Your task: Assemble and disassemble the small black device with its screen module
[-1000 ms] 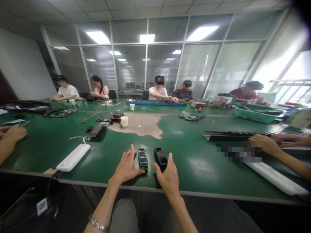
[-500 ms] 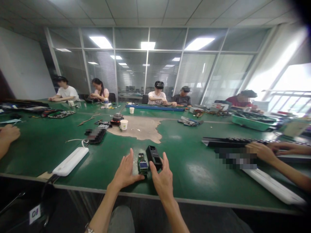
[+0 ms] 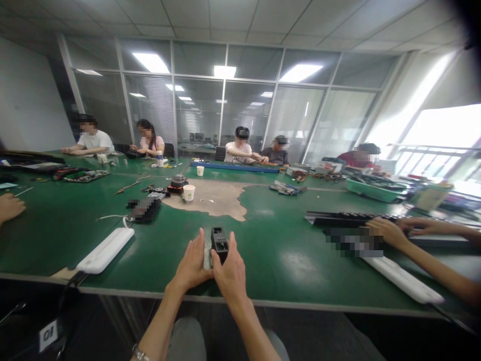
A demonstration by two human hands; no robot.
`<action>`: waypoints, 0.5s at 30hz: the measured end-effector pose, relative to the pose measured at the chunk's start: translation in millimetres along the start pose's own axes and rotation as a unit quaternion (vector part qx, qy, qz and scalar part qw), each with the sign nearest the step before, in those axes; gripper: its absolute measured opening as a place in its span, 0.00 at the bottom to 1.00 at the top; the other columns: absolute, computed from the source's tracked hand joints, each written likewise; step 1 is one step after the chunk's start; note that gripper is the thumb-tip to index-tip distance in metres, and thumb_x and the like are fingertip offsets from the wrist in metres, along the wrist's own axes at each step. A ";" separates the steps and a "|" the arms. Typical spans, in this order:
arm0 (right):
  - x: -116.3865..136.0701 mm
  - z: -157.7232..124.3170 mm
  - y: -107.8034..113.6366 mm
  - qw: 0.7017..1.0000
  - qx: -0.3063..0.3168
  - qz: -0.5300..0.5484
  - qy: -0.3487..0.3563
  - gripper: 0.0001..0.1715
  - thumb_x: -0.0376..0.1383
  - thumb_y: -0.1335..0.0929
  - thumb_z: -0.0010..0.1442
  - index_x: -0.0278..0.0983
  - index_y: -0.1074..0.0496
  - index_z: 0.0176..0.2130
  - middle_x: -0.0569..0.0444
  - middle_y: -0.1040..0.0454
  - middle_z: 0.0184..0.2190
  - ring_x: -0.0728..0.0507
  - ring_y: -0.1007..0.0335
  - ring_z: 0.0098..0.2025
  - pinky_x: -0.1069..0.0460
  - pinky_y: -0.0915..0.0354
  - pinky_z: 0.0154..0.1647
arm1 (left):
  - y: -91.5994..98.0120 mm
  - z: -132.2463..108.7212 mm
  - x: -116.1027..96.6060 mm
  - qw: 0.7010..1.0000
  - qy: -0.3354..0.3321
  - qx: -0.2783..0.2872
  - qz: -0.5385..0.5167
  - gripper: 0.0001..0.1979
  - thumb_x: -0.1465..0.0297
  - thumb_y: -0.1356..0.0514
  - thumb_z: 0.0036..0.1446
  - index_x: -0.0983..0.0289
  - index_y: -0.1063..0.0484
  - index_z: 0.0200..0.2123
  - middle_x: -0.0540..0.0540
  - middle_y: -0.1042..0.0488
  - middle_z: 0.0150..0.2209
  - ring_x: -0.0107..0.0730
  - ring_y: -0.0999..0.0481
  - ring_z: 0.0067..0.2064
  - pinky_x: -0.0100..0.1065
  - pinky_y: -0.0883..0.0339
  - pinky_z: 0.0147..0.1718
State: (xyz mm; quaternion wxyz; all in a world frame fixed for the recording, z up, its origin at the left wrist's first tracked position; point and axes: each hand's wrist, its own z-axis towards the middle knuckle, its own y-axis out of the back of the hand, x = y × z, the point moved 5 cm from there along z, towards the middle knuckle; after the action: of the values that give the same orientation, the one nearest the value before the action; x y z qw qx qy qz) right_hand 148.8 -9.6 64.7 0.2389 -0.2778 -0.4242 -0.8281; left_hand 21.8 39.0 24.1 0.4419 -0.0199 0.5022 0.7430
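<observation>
A black plastic casing [image 3: 219, 239] with cut-out openings stands over the green table in front of me. My right hand [image 3: 231, 273] grips it between thumb and fingers from the right. Stretched out along the casing's left side are the fingers of my left hand [image 3: 192, 260], its thumb pointing in below the casing's near end. The small green circuit board with a blue display seen earlier is covered now, apparently by the casing. I cannot make out whether my left hand touches either part.
White power strips lie left [image 3: 107, 250] and right [image 3: 404, 278]. A paper cup [image 3: 189, 193] stands on a brown patch [image 3: 225, 200] ahead. Another person's hands [image 3: 391, 233] work by a long black metal piece at right. Several people sit across the green table [image 3: 270, 281].
My right hand has moved left with the black casing, bringing it over the circuit board, which is now hidden. My left hand stays nearly where it was. The view has shifted slightly.
</observation>
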 end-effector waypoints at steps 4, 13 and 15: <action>-9.3 -6.9 -10.5 1.000 0.009 -0.010 0.001 0.42 0.40 0.37 0.59 0.28 0.55 0.65 0.37 0.38 0.58 0.36 0.36 0.56 0.43 0.38 0.53 | 3.8 -0.1 -2.7 0.999 -0.011 0.000 -0.040 0.52 0.66 0.40 0.51 0.66 0.77 0.66 0.68 0.56 0.67 0.51 0.53 0.67 0.55 0.54 0.62; -30.5 -18.8 -24.6 0.999 -0.002 -0.022 0.038 0.44 0.44 0.36 0.58 0.24 0.53 0.64 0.35 0.43 0.61 0.34 0.44 0.61 0.41 0.43 0.58 | 3.2 -2.3 15.8 0.985 0.057 -0.012 -0.162 0.51 0.76 0.44 0.49 0.62 0.77 0.66 0.63 0.54 0.67 0.43 0.54 0.67 0.49 0.58 0.64; -30.8 -16.6 -24.1 0.999 -0.001 -0.020 0.036 0.45 0.45 0.36 0.58 0.24 0.54 0.65 0.35 0.43 0.61 0.34 0.43 0.61 0.41 0.43 0.58 | 2.1 -1.9 19.6 0.983 0.074 -0.020 -0.168 0.47 0.74 0.46 0.54 0.63 0.77 0.66 0.63 0.50 0.66 0.41 0.52 0.67 0.49 0.57 0.63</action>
State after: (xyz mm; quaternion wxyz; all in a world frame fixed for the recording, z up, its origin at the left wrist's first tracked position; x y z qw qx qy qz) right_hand 151.9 -5.9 22.5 0.2373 -0.2396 -0.4198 -0.8427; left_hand 7.7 49.9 15.4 0.5213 -0.1679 0.5082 0.6647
